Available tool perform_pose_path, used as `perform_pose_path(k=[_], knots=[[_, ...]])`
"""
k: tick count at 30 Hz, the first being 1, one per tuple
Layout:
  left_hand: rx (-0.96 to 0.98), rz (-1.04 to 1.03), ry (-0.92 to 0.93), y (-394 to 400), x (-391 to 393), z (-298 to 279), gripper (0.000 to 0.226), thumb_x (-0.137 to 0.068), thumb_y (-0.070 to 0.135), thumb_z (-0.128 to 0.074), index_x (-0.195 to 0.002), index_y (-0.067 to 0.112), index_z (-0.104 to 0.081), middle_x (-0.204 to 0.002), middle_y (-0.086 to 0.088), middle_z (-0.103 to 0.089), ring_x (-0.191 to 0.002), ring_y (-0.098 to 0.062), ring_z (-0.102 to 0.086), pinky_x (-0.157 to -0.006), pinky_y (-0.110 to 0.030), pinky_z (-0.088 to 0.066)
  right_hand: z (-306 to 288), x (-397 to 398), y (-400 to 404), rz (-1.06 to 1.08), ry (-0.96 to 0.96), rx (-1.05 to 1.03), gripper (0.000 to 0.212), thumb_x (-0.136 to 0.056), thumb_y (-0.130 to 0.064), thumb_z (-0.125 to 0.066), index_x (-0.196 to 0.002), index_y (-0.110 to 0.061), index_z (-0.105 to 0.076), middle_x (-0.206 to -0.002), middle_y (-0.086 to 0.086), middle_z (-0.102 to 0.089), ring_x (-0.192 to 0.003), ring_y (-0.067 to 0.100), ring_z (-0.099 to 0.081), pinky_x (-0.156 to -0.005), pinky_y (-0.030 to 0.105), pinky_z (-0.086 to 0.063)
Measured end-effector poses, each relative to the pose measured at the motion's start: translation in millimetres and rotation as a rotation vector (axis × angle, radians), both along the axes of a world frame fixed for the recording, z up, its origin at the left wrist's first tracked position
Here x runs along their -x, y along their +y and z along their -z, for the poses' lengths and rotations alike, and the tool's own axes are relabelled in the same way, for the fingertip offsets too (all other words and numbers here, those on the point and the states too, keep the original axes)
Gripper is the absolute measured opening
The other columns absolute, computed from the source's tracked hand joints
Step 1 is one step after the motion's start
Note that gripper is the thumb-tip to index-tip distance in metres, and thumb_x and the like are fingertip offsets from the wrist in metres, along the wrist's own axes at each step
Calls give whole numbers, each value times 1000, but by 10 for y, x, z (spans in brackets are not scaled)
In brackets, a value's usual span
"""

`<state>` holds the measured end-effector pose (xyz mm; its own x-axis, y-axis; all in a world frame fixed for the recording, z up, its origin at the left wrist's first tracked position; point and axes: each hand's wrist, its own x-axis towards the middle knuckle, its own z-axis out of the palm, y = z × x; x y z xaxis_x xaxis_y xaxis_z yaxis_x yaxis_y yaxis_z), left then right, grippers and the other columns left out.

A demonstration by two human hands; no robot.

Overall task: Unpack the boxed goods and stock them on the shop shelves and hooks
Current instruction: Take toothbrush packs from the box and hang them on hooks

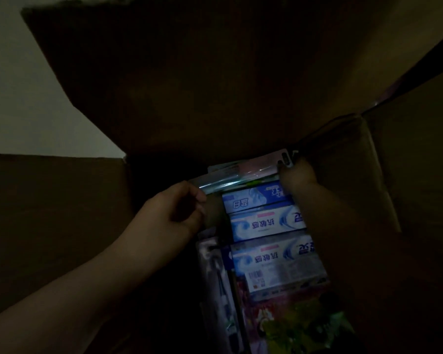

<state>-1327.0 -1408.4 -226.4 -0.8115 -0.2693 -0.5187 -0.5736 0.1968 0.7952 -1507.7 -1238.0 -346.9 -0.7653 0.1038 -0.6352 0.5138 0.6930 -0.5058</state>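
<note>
A flat, glossy plastic-wrapped blister pack (243, 172) is held across the far end of a large open brown cardboard box (49, 213), spanning the gap between the two hands. Its near-left corner is pinched by the curled fingers of the left hand (174, 210), while its right end is gripped by the right hand (298, 180), whose fingers are curled round the edge close to the box wall. Just below the pack, three blue-and-white rectangular toothpaste cartons (266, 221) are stacked side by side inside the box, with printed characters seen upside down. Beside them on the left, a clear-fronted toothbrush pack (215, 277) is lying lengthwise, and a crinkled red and green printed packet (292, 320) is seen at the near end. The scene is very dim; a pale wall (23, 98) is visible beyond the raised cardboard flaps.
</note>
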Motion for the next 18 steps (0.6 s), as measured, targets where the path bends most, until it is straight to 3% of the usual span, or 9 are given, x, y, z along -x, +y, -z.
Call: perform_pose_path(k=[5, 7, 9, 12, 15, 16, 18], knots=[[12, 21, -4, -13, -12, 19, 14, -90, 13, -59, -90, 27, -59, -85, 7, -63, -74, 5, -59, -62, -7, -45, -110, -61, 104, 83, -10, 111, 22, -96, -9, -51, -113, -7, -65, -122, 18, -61, -111, 32, -58, -75, 24, -49], [34, 24, -14, 13, -8, -10, 13, -90, 11, -59, -92, 25, -59, -86, 7, -63, -75, 3, -59, -62, -6, -44, -206, -178, 142, 117, -28, 203, 17, -96, -10, -51, -93, -19, -65, -111, 13, -63, -107, 30, -59, -88, 37, -53], [75, 31, -39, 48, -2, -49, 13, -90, 9, -58, -96, 20, -60, -91, 7, -62, -77, 2, -58, -64, -3, -44, -383, -286, 146, 92, -21, 278, 19, -98, -12, -49, -88, -25, -60, -113, 7, -63, -109, 26, -59, -97, 45, -49], [257, 144, -17, 76, -27, -58, 27, -87, 11, -63, -111, 20, -56, -111, 9, -52, -95, 5, -50, -78, -2, -38, -746, -370, 172, 40, 113, 332, 17, -99, -11, -44, -108, -15, -58, -111, 2, -60, -100, 15, -59, -88, 29, -53], [372, 247, -3, 61, -47, -31, 63, -78, 35, -71, -133, 22, -44, -135, 3, -40, -128, -16, -39, -106, -28, -34, -1020, -395, 234, 46, 113, 461, 18, -100, -9, -42, -97, -15, -58, -100, -1, -60, -86, 9, -61, -63, 15, -55], [364, 263, -15, 68, -49, -33, 75, -73, 47, -67, -138, 23, -39, -141, 4, -36, -132, -16, -34, -110, -34, -31, -1109, -399, 230, 47, 84, 498, 20, -100, -8, -43, -93, -17, -58, -98, 1, -61, -83, 8, -61, -60, 13, -54], [273, 258, -63, 100, -45, -54, 82, -75, 52, -66, -143, 25, -30, -136, 12, -35, -130, -8, -34, -111, -30, -30, -1183, -409, 252, 42, 16, 527, 20, -99, -7, -45, -90, -19, -59, -95, 2, -63, -77, 8, -62, -58, 13, -53]])
